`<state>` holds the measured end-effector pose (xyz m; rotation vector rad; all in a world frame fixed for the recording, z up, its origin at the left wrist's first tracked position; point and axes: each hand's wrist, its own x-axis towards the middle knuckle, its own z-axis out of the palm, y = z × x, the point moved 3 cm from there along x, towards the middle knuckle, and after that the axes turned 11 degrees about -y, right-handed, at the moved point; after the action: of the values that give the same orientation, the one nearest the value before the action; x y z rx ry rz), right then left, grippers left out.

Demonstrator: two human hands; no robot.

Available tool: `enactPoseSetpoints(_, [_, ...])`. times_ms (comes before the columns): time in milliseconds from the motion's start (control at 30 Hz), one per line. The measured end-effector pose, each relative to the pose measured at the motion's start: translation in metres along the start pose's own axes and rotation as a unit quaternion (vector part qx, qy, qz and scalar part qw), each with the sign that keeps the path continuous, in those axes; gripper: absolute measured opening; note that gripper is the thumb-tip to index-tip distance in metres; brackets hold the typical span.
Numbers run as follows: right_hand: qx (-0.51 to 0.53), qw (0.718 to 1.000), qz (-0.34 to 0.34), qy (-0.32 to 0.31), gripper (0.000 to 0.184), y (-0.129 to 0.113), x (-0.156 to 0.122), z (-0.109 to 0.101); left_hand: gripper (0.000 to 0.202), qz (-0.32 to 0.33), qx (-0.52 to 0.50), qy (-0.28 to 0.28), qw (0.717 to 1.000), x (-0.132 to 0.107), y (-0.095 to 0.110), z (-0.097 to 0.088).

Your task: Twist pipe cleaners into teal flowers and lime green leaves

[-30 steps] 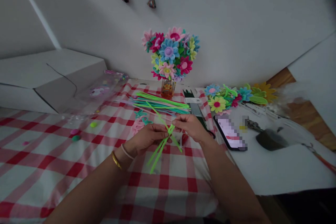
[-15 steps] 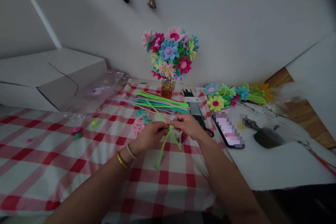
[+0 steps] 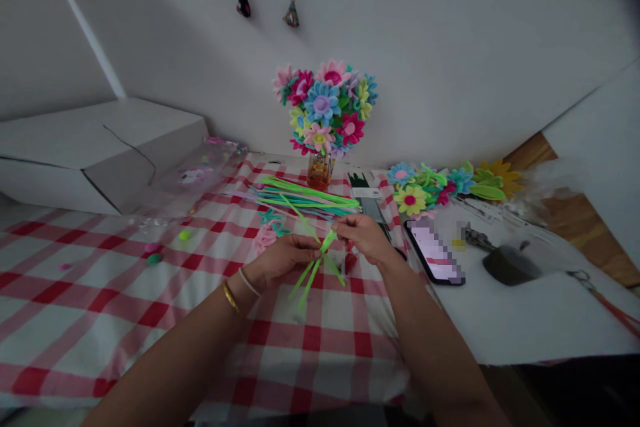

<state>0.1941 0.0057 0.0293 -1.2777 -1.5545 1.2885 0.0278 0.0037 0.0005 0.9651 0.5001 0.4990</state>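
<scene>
Bright green pipe cleaners cross between my two hands, with loose ends splaying down toward me and one pointing up and left. My left hand pinches them near the crossing, thumb and fingers together. At the upper part, my right hand grips the same pipe cleaners between thumb and forefinger. A pink and teal pipe-cleaner piece lies just beyond my left hand. Behind both hands is a pile of green, teal and pale pipe cleaners. Something small and red lies below my right hand.
A glass vase of fuzzy flowers stands at the back. To the right are a phone, more flowers and a dark, rounded object. At left are a white box, a clear bag and pompoms.
The green pipe cleaners have turned between my fingers, and their lower ends now spread wider. My left hand has shifted slightly; the whole view has dropped a little.
</scene>
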Motion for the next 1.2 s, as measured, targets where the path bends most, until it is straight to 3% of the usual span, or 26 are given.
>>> enactPoseSetpoints(200, [-0.006,1.000,-0.009,-0.007,0.025,0.001,-0.001,0.001,0.021,0.008,-0.022,-0.034,0.999,0.002,-0.002,0.002])
enactPoseSetpoints(500, [-0.039,0.999,-0.004,-0.027,0.027,0.001,0.000,0.004,0.023,-0.007,0.113,0.057,0.992,0.003,0.002,-0.012])
enactPoseSetpoints(600, [-0.058,0.998,0.002,-0.040,0.028,0.002,0.001,0.003,0.022,-0.003,0.136,0.052,0.989,0.002,0.005,-0.012])
enactPoseSetpoints(700, [-0.068,0.997,-0.023,-0.013,0.028,0.004,0.003,-0.002,0.020,-0.002,0.123,0.056,0.991,0.001,0.006,-0.011])
enactPoseSetpoints(800, [-0.060,0.991,-0.105,0.055,0.024,0.003,0.005,-0.011,0.016,0.015,0.092,0.080,0.992,0.000,0.008,-0.013])
enactPoseSetpoints(933, [-0.181,0.947,-0.237,0.119,0.016,-0.010,0.000,-0.012,0.015,0.015,0.070,0.083,0.994,0.002,0.009,-0.015])
enactPoseSetpoints(1067, [-0.387,0.865,-0.316,0.045,0.012,-0.020,-0.006,0.009,0.013,0.005,0.060,0.077,0.995,0.002,0.007,-0.016])
enactPoseSetpoints(1200, [-0.486,0.806,-0.338,-0.012,0.016,-0.017,-0.007,0.023,0.014,0.000,0.026,0.058,0.998,0.001,0.006,-0.015])
